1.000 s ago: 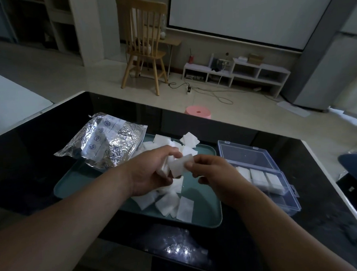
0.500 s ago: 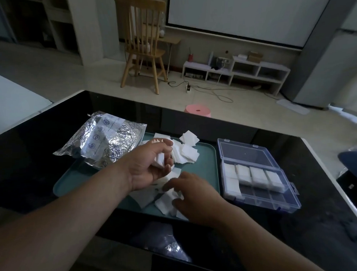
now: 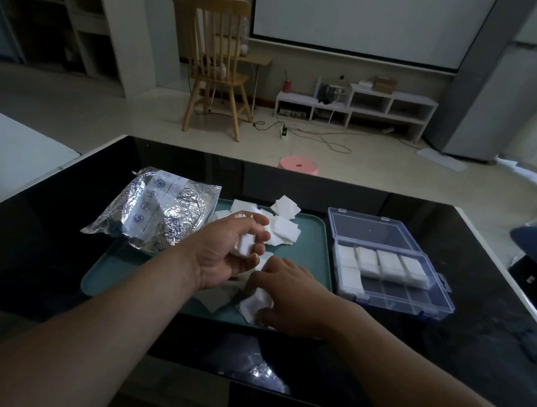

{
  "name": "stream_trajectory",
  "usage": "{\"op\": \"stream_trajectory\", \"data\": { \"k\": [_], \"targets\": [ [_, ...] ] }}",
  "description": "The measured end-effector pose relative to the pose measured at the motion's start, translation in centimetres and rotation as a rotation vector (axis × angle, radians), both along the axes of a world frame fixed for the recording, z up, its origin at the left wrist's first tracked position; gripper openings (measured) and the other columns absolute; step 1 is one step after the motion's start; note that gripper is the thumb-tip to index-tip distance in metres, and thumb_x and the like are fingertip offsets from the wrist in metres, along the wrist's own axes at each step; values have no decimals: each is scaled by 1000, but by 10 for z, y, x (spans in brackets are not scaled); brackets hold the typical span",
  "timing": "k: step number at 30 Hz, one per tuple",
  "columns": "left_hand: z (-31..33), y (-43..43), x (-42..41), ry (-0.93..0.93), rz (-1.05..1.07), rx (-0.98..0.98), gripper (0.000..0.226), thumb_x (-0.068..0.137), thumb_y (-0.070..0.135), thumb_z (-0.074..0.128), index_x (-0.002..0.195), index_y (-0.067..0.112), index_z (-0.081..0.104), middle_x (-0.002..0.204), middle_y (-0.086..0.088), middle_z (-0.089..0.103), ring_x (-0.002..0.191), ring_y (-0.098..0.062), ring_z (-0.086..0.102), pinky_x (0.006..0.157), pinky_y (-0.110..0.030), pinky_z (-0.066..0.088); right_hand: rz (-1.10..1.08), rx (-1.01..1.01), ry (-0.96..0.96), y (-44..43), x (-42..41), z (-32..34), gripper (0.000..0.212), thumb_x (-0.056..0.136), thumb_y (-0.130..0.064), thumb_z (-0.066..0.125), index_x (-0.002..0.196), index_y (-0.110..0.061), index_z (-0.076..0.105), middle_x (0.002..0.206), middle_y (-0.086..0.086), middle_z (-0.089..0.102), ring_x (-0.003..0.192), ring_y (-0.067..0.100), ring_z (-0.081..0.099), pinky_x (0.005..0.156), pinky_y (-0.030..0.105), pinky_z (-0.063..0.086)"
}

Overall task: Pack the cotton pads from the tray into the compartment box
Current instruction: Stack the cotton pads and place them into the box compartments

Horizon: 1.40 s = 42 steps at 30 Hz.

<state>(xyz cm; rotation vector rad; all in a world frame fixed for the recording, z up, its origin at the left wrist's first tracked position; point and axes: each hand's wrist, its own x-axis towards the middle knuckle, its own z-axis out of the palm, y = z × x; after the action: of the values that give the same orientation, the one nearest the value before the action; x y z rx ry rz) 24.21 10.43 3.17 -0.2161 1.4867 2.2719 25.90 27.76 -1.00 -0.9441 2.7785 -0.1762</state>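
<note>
My left hand [image 3: 226, 251] holds a stack of cotton pads [image 3: 243, 246], fingers curled round it above the tray [image 3: 312, 247]. My right hand [image 3: 293, 297] sits just below the left fingers, its thumb and fingers pinching one loose pad [image 3: 254, 302] on the tray. The compartment box [image 3: 419, 298] stands open right of my right fingers, with white pads in its far row.

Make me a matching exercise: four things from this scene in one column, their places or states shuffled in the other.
1 foil bag
2 compartment box
3 left hand
4 pink stool

A on the floor beyond the table
B holds a stack of cotton pads
C lid open, right of the tray
D overlapping the tray's far left corner

Pairs: 1-D, 2-C, 3-B, 4-A
</note>
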Motion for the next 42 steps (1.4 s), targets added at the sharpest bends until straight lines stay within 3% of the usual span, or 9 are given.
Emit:
{"op": "stream_trajectory", "data": {
  "k": [8, 15, 19, 25, 28, 31, 34, 38, 42],
  "targets": [
    [-2, 1, -2, 12, 46, -29, 29, 92, 0, 59, 113, 17, 68, 82, -5, 64, 67, -15, 59, 61, -26, 48, -220, -290, -137, 22, -7, 15, 8, 97, -35, 68, 95, -30, 63, 96, -10, 65, 92, 14, 63, 86, 36, 54],
    [-7, 7, -3, 28, 85, 12, 12, 91, 12, 72, 96, 21, 65, 81, -2, 59, 69, -13, 58, 57, -23, 48, -730, -1116, -557, 34, -20, 36, 13, 96, -24, 74, 94, -12, 69, 80, 1, 66, 71, 14, 58, 69, 31, 46],
    [-5, 25, 5, 106, -19, 62, 12, 89, 22, 74, 94, 23, 62, 84, -2, 63, 71, -11, 59, 58, -23, 42, -827, -1420, -878, 17, -12, 37, 8, 97, -22, 70, 98, -14, 71, 86, 2, 69, 80, 14, 60, 81, 31, 45],
    [-7, 35, 4, 56, -29, 125, 3, 100, 17, 58, 103, 18, 59, 86, -6, 58, 68, -14, 56, 55, -25, 41, -845, -1265, -633, 9, -3, 35, 10, 91, -24, 77, 88, -14, 75, 74, -4, 66, 73, 12, 55, 68, 27, 40],
    [-12, 31, 1, 2, -7, 137, 19, 101, 12, 54, 117, 15, 63, 98, -13, 62, 72, -18, 61, 61, -29, 48, -745, -1036, -254, 12, -1, 37, 17, 87, -33, 81, 91, -23, 68, 91, -3, 72, 88, 16, 66, 71, 28, 44],
    [-11, 29, 3, -45, -23, 88, 20, 98, 18, 61, 117, 16, 67, 86, -7, 68, 66, -15, 63, 64, -30, 53, -499, -823, 64, 19, 2, 42, 23, 87, -43, 78, 97, -34, 59, 108, -18, 59, 105, 3, 56, 80, 21, 43],
    [-8, 29, 6, -62, -160, 186, 40, 95, 39, 68, 126, 13, 68, 84, -4, 62, 69, -15, 60, 62, -30, 54, -248, -708, 52, 22, 8, 44, 32, 80, -46, 81, 97, -33, 57, 120, -27, 55, 120, -2, 49, 96, 22, 44],
    [-9, 30, 8, -59, -269, 334, 38, 99, 40, 61, 122, 9, 68, 95, -9, 65, 79, -18, 63, 65, -28, 56, -258, -667, 25, 25, 7, 40, 38, 78, -42, 84, 93, -30, 51, 107, -16, 58, 100, 6, 54, 85, 32, 52],
    [-14, 29, 9, -39, -238, 311, 31, 99, 38, 61, 114, 13, 73, 94, -5, 62, 81, -16, 64, 68, -26, 58, -267, -700, -34, 30, 7, 45, 40, 78, -44, 84, 97, -32, 52, 108, -15, 59, 96, 4, 56, 77, 18, 50]
  ]
}}
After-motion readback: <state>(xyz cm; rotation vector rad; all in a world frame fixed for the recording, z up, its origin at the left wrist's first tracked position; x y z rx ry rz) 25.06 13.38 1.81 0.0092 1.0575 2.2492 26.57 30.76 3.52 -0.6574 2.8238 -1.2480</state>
